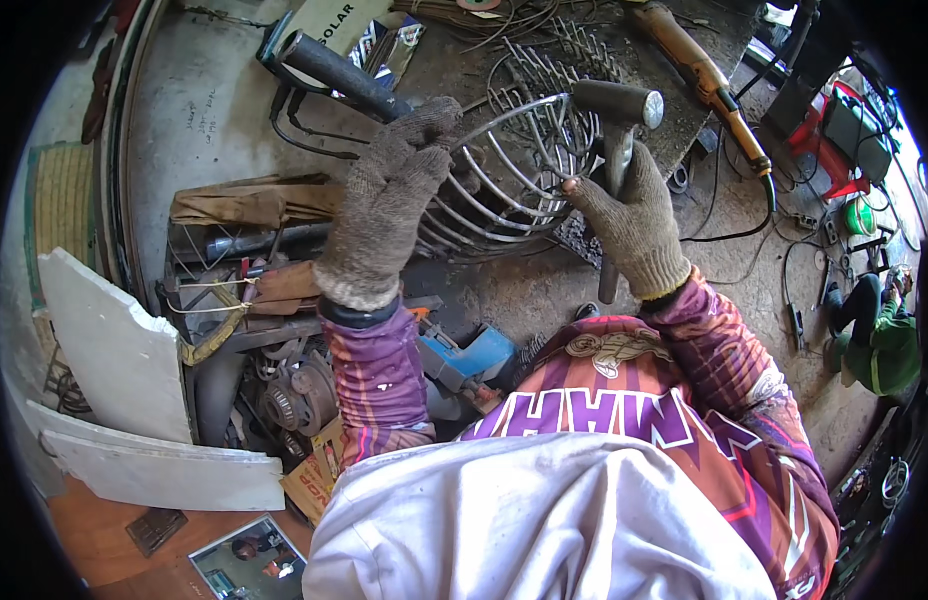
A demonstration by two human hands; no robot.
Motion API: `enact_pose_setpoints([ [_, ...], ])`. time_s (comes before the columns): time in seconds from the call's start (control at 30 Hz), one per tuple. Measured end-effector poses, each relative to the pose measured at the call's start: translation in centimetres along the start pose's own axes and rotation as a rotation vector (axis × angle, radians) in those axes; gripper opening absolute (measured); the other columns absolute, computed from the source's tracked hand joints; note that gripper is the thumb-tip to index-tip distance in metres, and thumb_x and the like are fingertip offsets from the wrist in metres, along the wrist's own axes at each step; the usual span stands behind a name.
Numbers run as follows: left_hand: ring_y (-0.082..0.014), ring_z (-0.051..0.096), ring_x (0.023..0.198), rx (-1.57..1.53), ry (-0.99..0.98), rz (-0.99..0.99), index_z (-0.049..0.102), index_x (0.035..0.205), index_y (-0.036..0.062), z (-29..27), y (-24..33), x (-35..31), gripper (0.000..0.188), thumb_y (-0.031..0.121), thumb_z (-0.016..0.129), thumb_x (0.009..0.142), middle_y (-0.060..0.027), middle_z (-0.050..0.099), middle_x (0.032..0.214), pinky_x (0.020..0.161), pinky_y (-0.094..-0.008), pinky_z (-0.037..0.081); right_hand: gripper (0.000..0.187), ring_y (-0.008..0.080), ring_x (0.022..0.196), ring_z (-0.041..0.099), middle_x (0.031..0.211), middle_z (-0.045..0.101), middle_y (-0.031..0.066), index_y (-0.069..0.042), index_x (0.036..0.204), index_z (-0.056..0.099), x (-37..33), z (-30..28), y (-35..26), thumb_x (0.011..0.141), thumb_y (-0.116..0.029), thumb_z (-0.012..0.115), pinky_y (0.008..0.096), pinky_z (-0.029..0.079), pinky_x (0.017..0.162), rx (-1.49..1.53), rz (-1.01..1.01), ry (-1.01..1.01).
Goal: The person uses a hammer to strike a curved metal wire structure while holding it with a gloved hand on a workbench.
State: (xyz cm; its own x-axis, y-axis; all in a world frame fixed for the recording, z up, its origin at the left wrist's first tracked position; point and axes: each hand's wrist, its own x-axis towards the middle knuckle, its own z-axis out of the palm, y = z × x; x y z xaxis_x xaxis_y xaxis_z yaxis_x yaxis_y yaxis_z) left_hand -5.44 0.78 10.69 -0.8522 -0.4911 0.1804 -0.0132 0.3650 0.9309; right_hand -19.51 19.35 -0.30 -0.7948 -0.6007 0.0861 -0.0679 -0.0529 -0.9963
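Observation:
My left hand [389, 190], in a grey-brown knit glove, is closed at the left edge of a rounded cage of curved metal rods [504, 215]. A dark metal pipe [344, 75] ends against its fingers; whether they touch it I cannot tell. Gloved alike, my right hand [634, 215] is wrapped round the handle of a hammer [619, 105]. The hammer's thick cylindrical head is above the fist, at the cage's right rim, and the handle's end sticks out below. A bare thumb tip shows through the right glove.
An angle grinder [699, 75] with a black cable lies at the far right of the work surface. More bent rods [584, 55] stand behind the cage. White broken boards [114, 340] lean at left, near a blue tool [469, 355]. Another person [879, 340] crouches at far right.

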Motion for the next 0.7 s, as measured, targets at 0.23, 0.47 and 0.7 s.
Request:
enact_pose_setpoints([
  [0.23,-0.0122,0.058,0.113,0.001,-0.238,-0.214,0.058,0.135,0.0034,-0.8,1.9,1.3,0.04,0.007,0.062,0.096,-0.0056,0.062,0.13,0.1,-0.0271,0.045,0.055,0.0207,0.088,0.062,0.098,0.065,0.0119,0.0,0.117,0.058,0.2,-0.2,0.2,0.081,-0.033,0.084,0.0378,0.05,0.078,-0.032,0.028,-0.03],
  [0.47,-0.013,0.057,0.112,-0.214,-0.341,-0.35,0.055,0.139,0.0035,-2.0,1.5,2.0,0.047,-0.001,0.061,0.092,-0.005,0.06,0.133,0.097,-0.0266,0.047,0.056,0.0238,0.089,0.063,0.099,0.065,0.0136,0.0,0.117,0.058,0.3,-0.3,0.1,0.081,-0.035,0.083,0.0395,0.051,0.078,-0.092,-0.005,-0.048],
  [0.7,-0.015,0.061,0.11,-0.163,-0.146,-0.165,0.057,0.135,0.0022,-1.5,0.0,1.8,0.045,-0.002,0.06,0.09,-0.008,0.065,0.127,0.097,-0.028,0.049,0.043,0.0077,0.071,0.057,0.088,0.059,0.0009,-0.002,0.119,0.054,1.4,-0.3,0.5,0.087,-0.019,0.078,0.0243,0.05,0.059,-0.062,-0.024,-0.099],
])
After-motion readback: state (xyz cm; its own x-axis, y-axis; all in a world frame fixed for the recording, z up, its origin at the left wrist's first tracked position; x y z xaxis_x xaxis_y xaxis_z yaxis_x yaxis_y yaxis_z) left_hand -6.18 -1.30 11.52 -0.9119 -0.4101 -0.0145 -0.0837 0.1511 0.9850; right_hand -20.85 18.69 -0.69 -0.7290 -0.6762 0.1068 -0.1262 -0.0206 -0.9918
